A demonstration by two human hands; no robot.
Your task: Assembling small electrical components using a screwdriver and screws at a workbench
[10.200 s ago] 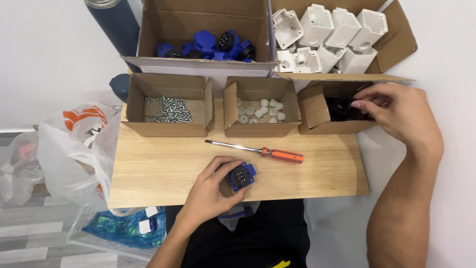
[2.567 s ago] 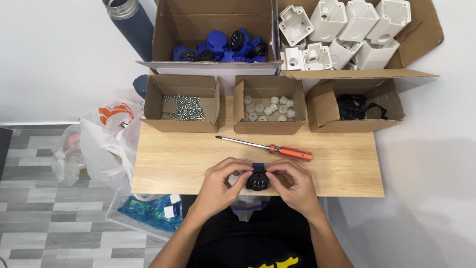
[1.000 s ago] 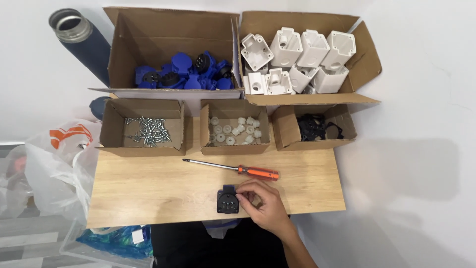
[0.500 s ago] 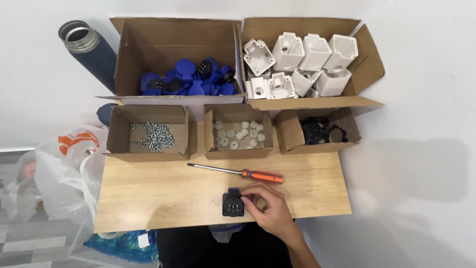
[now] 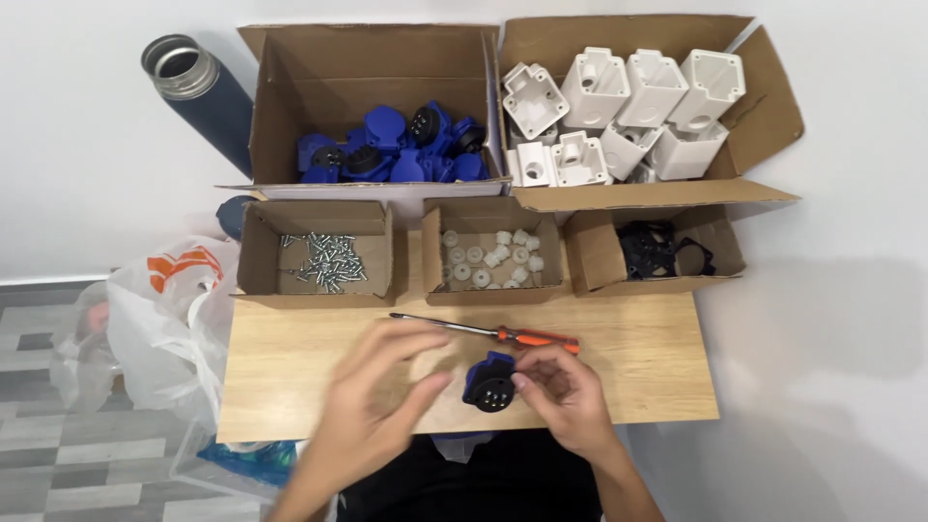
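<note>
A blue socket part with a black round face sits at the front of the small wooden table. My right hand grips it from the right with thumb and fingers. My left hand hovers just left of it, fingers spread, blurred, holding nothing. An orange-handled screwdriver lies on the wood just behind both hands.
Behind stand three small cartons: screws, white caps, black gaskets. Further back are a box of blue socket parts and a box of white housings. A dark flask and plastic bags are on the left.
My left hand has come into view beside the blue part. The part now stands tilted up in my right hand instead of lying flat.
</note>
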